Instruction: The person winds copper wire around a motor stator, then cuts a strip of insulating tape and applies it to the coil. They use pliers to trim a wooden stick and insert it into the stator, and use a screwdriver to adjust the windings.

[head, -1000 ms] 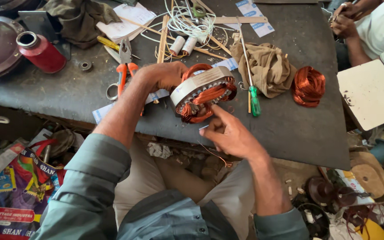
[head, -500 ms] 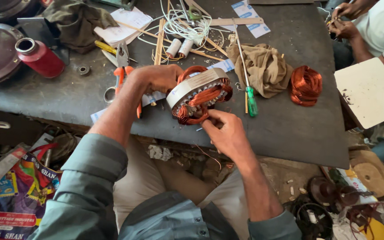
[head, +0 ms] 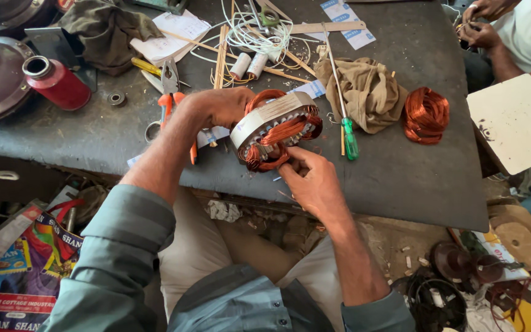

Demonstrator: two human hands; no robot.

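While tilted over the bench edge [head: 401, 197], copper-wound stator [head: 275, 126] between both hands

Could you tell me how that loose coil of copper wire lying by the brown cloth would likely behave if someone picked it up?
The copper wire coil looks unbound, so it would probably sag and spread rather than hold shape. Its thin strands seem apt to kink or snag. Lying flat on the dark table, it is unlikely to roll.
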